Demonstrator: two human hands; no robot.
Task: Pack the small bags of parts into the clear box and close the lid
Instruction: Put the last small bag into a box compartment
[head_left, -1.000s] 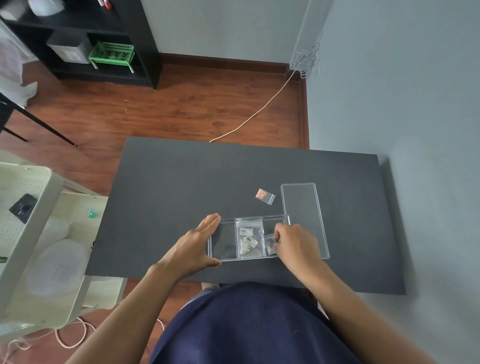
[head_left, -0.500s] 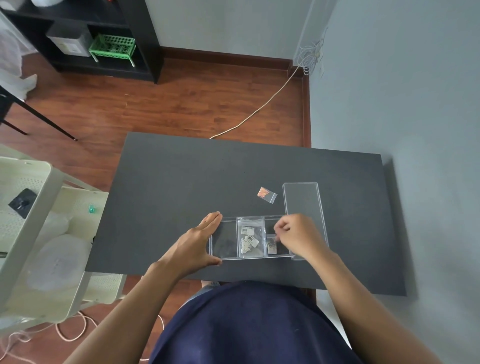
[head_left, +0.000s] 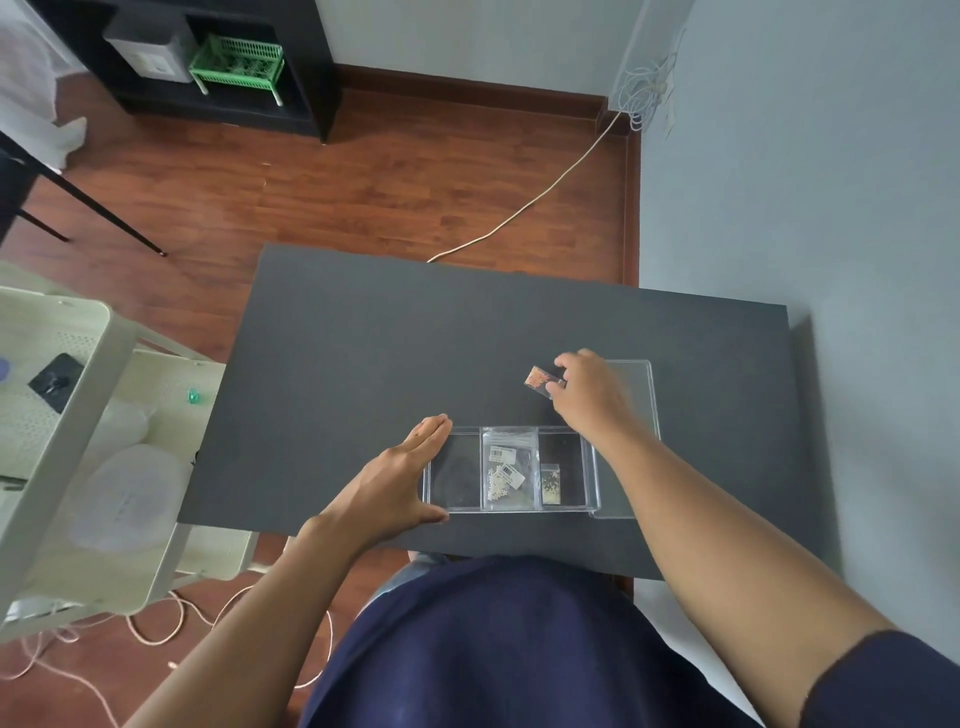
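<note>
The clear box (head_left: 591, 467) lies near the front edge of the dark table (head_left: 363, 353), divided into compartments. A bag of pale parts (head_left: 506, 470) fills the middle one, and a small bag of gold parts (head_left: 550, 483) sits in the right one. The left compartment holds nothing. My left hand (head_left: 400, 475) rests flat against the box's left end, fingers spread. My right hand (head_left: 584, 389) is beyond the box, fingertips pinched on a small bag of orange parts (head_left: 540, 380). The clear lid (head_left: 636, 395) lies to the right, partly under my right arm.
A cream plastic cart (head_left: 78, 415) stands close to the table's left edge. The grey wall (head_left: 831, 208) runs along the right side. A black shelf with a green basket (head_left: 239, 60) stands far back, and a cable (head_left: 524, 213) crosses the wooden floor.
My right hand left the box's right compartment, where the small gold bag stays, and reached forward to the orange bag. The left hand stayed at the box's left end.
</note>
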